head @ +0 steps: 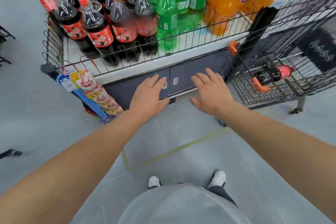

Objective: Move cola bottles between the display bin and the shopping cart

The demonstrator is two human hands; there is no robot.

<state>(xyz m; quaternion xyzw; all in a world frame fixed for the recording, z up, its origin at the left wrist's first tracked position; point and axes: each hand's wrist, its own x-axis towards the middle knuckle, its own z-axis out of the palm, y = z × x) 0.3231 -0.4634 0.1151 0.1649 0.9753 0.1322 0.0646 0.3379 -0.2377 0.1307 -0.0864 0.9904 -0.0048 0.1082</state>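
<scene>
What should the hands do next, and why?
Probably the right hand should reach right into the shopping cart for the cola bottle lying there. Both it and the left hand are open and hold nothing, and that hand is nearer the cart. Reaching for the display bin instead is equally possible.

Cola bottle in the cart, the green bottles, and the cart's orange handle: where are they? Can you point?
cola bottle in the cart [271, 76], head view, on its dark body, lying down.
green bottles [166, 10], head view, on the front bottle's body.
orange handle [233, 47], head view, on its upper end piece.
</scene>
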